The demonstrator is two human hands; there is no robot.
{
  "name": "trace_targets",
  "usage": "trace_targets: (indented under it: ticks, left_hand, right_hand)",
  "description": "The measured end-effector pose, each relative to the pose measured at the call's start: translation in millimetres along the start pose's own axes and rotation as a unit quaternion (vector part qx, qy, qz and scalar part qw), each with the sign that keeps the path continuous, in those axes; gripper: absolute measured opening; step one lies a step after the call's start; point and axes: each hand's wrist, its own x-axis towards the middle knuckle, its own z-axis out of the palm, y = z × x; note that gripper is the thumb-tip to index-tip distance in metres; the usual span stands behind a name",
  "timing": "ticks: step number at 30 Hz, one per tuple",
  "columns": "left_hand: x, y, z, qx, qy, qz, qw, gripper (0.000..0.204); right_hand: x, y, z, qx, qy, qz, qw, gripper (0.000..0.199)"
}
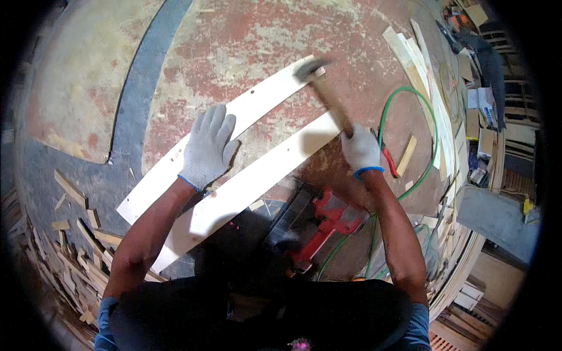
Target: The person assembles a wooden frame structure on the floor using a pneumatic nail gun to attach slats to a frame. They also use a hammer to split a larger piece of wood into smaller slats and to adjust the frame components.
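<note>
Two long pale wooden strips lie side by side on a worn red-and-cream panel. My left hand (209, 146), in a white knit glove, presses flat on the far strip (257, 102) with fingers spread. My right hand (362, 151), also gloved, grips the wooden handle of a hammer (328, 93). The hammer's dark head is blurred just over the far strip's right end. The near strip (257, 175) runs below both hands.
A red and black nail gun (319, 225) lies by my knees, with a green hose (410, 140) looping right. Wood offcuts (76, 245) pile at lower left. Pale boards (421, 76) and boxes lie at right.
</note>
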Motion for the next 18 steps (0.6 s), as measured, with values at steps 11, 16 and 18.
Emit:
trace_targets:
  ticks: [11, 16, 18]
  left_hand:
    - [-155, -86, -63, 0.036, 0.117, -0.245, 0.962, 0.052]
    - [-327, -140, -78, -0.203, 0.207, -0.562, 0.774, 0.041]
    - [-341, -132, -80, -0.324, 0.165, -0.574, 0.734, 0.036]
  right_hand:
    - [-71, 34, -26, 0.012, -0.049, 0.036, 0.998, 0.034]
    - [-117, 52, -18, 0.112, -0.026, 0.106, 0.988, 0.027]
    - [-119, 61, -15, 0.147, -0.044, 0.149, 0.977, 0.026]
